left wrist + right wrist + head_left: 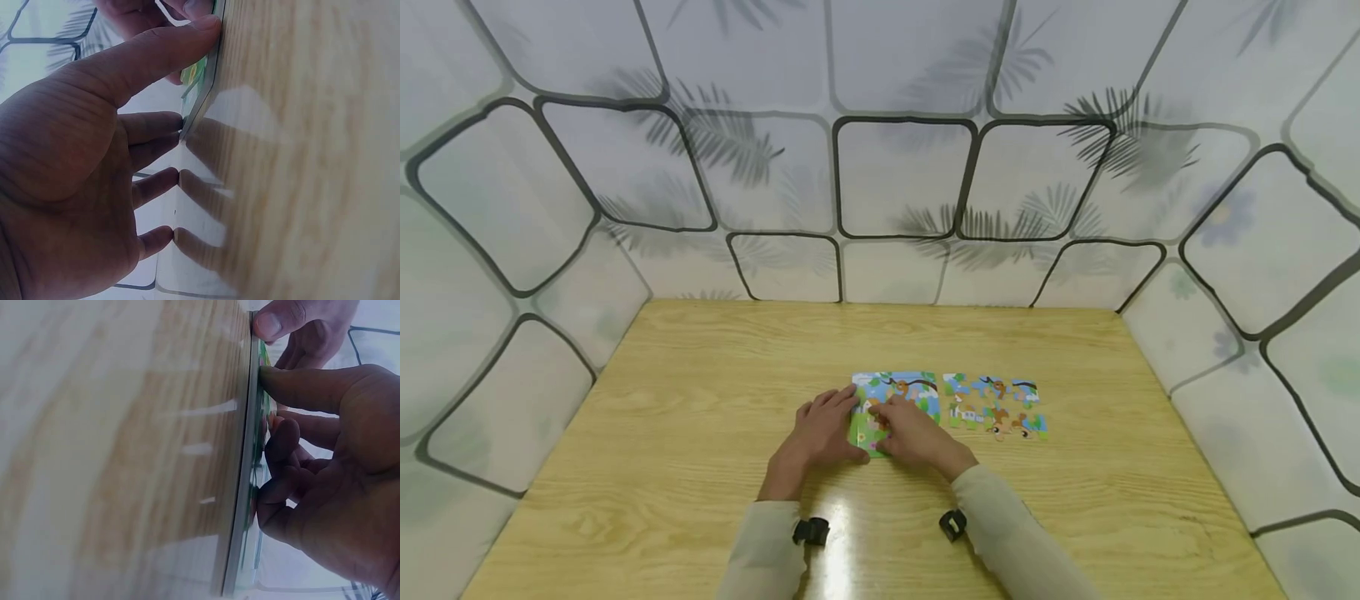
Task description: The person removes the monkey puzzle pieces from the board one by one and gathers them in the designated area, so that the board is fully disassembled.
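A jigsaw board (925, 396) with a colourful animal picture lies flat on the wooden table. My left hand (826, 429) rests at its left side, fingers fairly straight and spread, thumb touching the front edge (217, 37). My right hand (917, 433) is over the board's left half. In the right wrist view, that hand's thumb and index fingertips touch the board (250, 444) a little apart, while the other fingers curl above it. Whether a puzzle piece is pinched between them is hidden. Loose puzzle pieces (996, 417) lie just right of the board.
The wooden table (700, 367) extends around the board on all sides. A patterned wall covering (895, 179) rises behind it and at both sides. Black bands with small devices sit at the left wrist (811, 532) and the right wrist (953, 525).
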{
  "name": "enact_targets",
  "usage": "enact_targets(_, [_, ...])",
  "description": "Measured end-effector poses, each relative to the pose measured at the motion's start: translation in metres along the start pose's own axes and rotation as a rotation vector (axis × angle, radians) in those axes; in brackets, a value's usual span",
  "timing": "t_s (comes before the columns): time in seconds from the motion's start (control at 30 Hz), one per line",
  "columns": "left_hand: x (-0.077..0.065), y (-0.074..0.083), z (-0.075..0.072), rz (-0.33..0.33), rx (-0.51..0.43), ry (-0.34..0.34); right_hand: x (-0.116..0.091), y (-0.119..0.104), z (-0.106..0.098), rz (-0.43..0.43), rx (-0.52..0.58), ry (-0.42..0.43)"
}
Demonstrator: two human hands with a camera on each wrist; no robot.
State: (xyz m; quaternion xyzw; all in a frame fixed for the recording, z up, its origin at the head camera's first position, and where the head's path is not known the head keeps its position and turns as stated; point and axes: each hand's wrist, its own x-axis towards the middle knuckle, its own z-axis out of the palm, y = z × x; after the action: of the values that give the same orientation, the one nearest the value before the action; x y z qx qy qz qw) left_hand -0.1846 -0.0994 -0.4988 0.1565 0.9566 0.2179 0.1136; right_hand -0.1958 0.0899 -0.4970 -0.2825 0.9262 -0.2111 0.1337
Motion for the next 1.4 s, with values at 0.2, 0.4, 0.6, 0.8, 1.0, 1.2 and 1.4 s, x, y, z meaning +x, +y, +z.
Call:
enact_targets(0.2, [0.001,0.0,-0.001,-0.001,0.0,0.008,0.001,0.001,-0.002,-0.001,0.072,0.014])
enact_targets(0.4, [0.002,0.0,-0.002,-0.002,0.0,-0.002,-0.002,0.002,-0.002,-0.006,0.163,0.047])
enact_targets(0.6, [0.002,0.001,-0.003,0.001,-0.003,-0.011,-0.006,0.009,-0.006,-0.003,0.217,0.138])
enact_targets(0.8, [0.002,0.002,-0.002,0.0,0.009,-0.018,-0.018,0.025,-0.014,0.043,0.241,0.212])
enact_targets(1.0, [0.001,0.003,-0.003,-0.008,0.011,-0.019,-0.037,0.042,-0.024,0.086,0.266,0.238])
enact_targets(1.2, [0.001,0.003,-0.003,-0.008,0.018,-0.017,-0.049,0.053,-0.028,0.12,0.276,0.251])
enact_targets(1.4, [0.001,0.003,-0.002,-0.015,0.021,-0.017,-0.06,0.059,-0.031,0.148,0.25,0.266])
